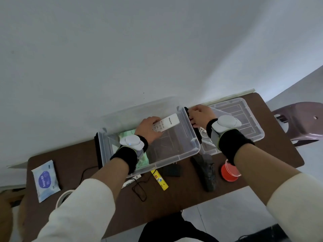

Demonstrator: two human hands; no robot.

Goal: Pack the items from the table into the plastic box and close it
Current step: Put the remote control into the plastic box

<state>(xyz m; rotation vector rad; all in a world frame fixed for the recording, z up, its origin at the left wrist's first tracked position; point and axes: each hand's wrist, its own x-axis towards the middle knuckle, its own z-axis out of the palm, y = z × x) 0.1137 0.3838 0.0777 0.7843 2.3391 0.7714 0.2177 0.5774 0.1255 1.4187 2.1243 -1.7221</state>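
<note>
Left hand grip wraps white remote control at its button end; remote juts right, over clear plastic box. Right hand grip curled on box's black end latch.

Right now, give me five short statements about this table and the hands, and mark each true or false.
1. The left hand holds the white remote over the open plastic box. True.
2. The lid already sits on the box. False: it lies on the table, to the right of the box.
3. The blue wipes pack lies inside the box. False: it lies on the table, left of the box.
4. The right hand grips the black handle at the box's right end. True.
5. The red cup stands on the table, outside the box. True.
</note>
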